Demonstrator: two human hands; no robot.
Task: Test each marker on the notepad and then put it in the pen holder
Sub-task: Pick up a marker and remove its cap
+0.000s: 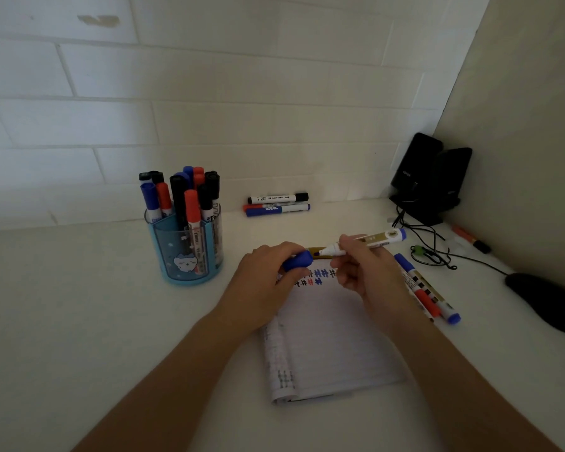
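Now the right hand (364, 272) pinches an uncapped blue marker (372, 240) over the twelve o'clock edge of the notepad (333, 337); the left hand (268, 272) grips its blue cap (298, 260); the pen holder (186, 256) stands at ten o'clock.

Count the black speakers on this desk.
2. Both stand side by side in the far right corner: the left speaker, and the right speaker close beside it. Nothing suggests a hidden third.
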